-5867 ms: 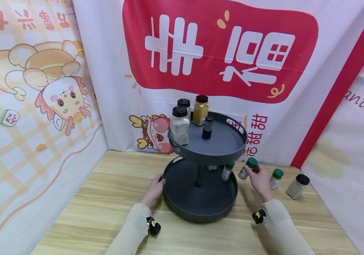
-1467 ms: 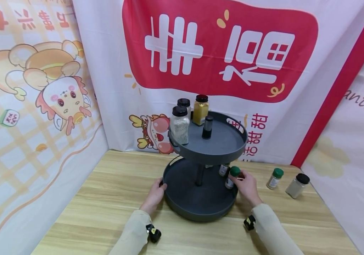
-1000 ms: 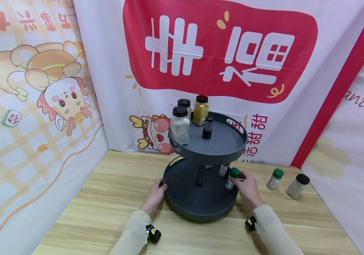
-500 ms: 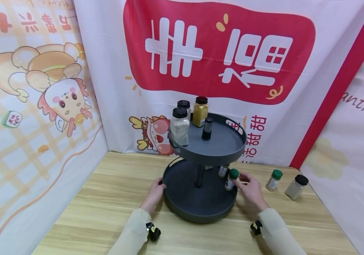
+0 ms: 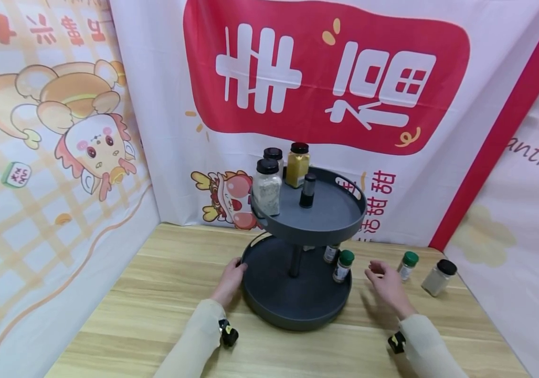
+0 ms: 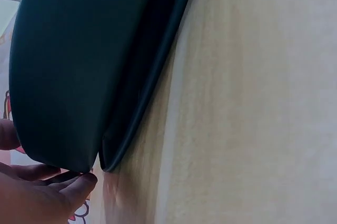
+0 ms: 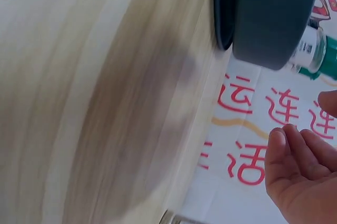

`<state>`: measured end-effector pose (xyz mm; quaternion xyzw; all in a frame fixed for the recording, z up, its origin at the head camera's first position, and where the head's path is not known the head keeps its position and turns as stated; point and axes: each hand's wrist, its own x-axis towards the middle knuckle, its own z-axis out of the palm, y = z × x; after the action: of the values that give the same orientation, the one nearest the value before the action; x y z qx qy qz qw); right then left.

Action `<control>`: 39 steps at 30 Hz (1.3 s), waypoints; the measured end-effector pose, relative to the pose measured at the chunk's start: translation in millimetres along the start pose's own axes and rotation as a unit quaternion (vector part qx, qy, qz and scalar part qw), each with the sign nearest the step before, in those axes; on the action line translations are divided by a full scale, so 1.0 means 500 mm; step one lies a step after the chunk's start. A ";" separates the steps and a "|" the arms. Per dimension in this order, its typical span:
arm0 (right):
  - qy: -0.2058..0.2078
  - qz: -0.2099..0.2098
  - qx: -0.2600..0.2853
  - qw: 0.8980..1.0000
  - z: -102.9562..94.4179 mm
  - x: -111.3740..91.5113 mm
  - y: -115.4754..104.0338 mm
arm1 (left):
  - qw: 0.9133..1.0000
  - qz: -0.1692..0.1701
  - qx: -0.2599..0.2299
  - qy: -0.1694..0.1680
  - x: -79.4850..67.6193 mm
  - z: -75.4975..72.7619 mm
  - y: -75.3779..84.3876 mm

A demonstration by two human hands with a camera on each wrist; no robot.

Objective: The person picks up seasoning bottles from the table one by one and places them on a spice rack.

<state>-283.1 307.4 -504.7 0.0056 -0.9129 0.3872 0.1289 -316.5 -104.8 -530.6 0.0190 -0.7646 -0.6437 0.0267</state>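
Note:
My left hand (image 5: 228, 285) grips the left rim of the dark grey two-tier turntable (image 5: 297, 321); in the left wrist view its thumb (image 6: 7, 134) and fingers pinch the tray wall. A green-lidded spice jar (image 5: 342, 269) stands upright on the lower tier, near the right rim. Just right of the turntable, my right hand (image 5: 389, 287) is off the table with loosely bent fingers and holds nothing. The right wrist view has the hand (image 7: 303, 179) apart from that jar (image 7: 309, 50). A second small jar (image 5: 331, 253) stands behind, its top hidden by the upper tier.
Another green-lidded jar (image 5: 406, 269) and a black-lidded jar (image 5: 437, 279) stand on the table at right. The upper tier (image 5: 330, 212) carries a jar of pale contents (image 5: 267, 193), a yellow one (image 5: 297, 169), one more behind, and a short black post (image 5: 307, 191).
My right hand carried the green-lidded spice jar from the table onto the lower tier, let it go and moved away to the right. My left hand stays at the left rim.

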 end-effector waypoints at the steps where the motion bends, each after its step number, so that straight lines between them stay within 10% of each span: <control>1: -0.003 0.004 -0.001 1.000 -0.005 -0.001 0.004 | 1.000 0.003 0.001 -0.001 0.003 0.000 -0.001; 14: 0.052 -0.018 -0.059 0.997 -0.062 -0.018 0.063 | 0.999 0.028 -0.014 -0.017 0.019 -0.004 -0.013; 39: 0.120 0.077 -0.075 0.987 -0.172 -0.053 0.137 | 0.999 0.013 -0.016 -0.039 -0.006 -0.007 -0.007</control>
<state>-245.2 414.1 -502.0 -0.1208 -0.9151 0.3241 0.2072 -313.4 -108.7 -533.5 -0.0167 -0.7546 -0.6560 0.0051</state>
